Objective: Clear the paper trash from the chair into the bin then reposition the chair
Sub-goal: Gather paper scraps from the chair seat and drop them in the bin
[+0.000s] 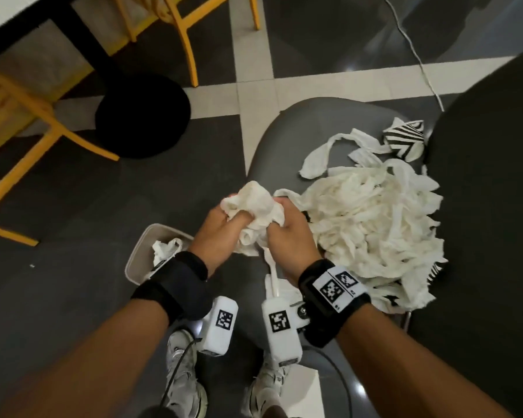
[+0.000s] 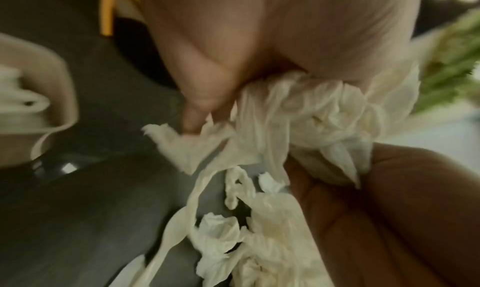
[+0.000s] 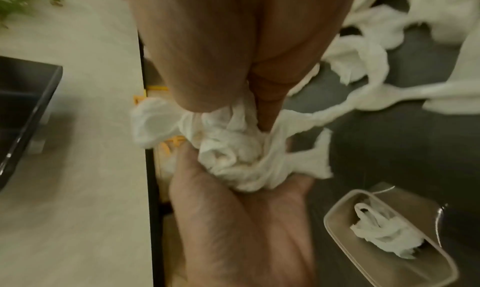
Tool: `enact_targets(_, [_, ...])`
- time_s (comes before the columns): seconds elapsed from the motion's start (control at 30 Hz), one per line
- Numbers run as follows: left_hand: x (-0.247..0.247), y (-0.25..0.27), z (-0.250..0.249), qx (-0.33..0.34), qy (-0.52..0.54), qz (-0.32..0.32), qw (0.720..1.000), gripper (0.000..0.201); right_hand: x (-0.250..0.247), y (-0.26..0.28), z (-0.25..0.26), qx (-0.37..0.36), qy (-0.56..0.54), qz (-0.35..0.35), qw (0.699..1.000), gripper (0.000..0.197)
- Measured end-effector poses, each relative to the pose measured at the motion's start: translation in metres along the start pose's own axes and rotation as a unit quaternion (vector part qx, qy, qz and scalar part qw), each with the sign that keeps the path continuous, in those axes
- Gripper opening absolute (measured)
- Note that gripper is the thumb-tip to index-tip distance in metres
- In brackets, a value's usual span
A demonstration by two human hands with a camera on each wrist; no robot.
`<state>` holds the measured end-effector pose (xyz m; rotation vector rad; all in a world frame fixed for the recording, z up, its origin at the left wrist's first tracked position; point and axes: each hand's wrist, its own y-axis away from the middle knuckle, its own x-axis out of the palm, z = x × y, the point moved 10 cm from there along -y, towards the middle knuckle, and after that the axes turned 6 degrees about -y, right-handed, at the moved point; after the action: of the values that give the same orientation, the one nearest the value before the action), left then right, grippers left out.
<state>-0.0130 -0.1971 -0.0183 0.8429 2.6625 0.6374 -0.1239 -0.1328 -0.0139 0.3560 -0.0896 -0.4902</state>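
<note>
Bin [image 1: 139, 251] on the floor at 7 o'clock holds a little paper already. Just right of it, the left hand [image 1: 215, 233] and right hand [image 1: 287, 236] both clutch one crumpled wad [image 1: 251, 206] above the chair [image 1: 281, 137] edge. A paper heap [image 1: 372, 218] covers the seat toward 3 o'clock.

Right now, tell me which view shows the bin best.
The right wrist view: the bin shows its whole rim, with paper inside. The head view has the left wrist strap covering part of it; the left wrist view catches only a blurred corner.
</note>
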Motion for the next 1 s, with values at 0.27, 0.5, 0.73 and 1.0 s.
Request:
enact_targets(0.27, [-0.120,0.013,0.096,-0.118,0.134,-0.039,0.983,0.014,0.152,0.016,-0.031,-0.085,0.254,0.196,0.943,0.072])
enact_targets(0.5, [-0.233,-0.006,0.167,-0.129,0.111,-0.074,0.983,0.024,0.264,-0.004,-0.174,0.201,0.234,0.336,0.890,0.009])
enact_targets(0.73, [-0.281,-0.037,0.288,-0.138,-0.069,-0.067,0.986,0.065,0.272,-0.059,-0.268,0.370,0.096,0.053,0.923,0.020])
enact_targets(1.0, [-0.266,-0.061,0.400,-0.077,-0.360,0.028,0.929,0.091,0.330,-0.085,-0.360,0.322,0.107,0.181,0.923,0.077])
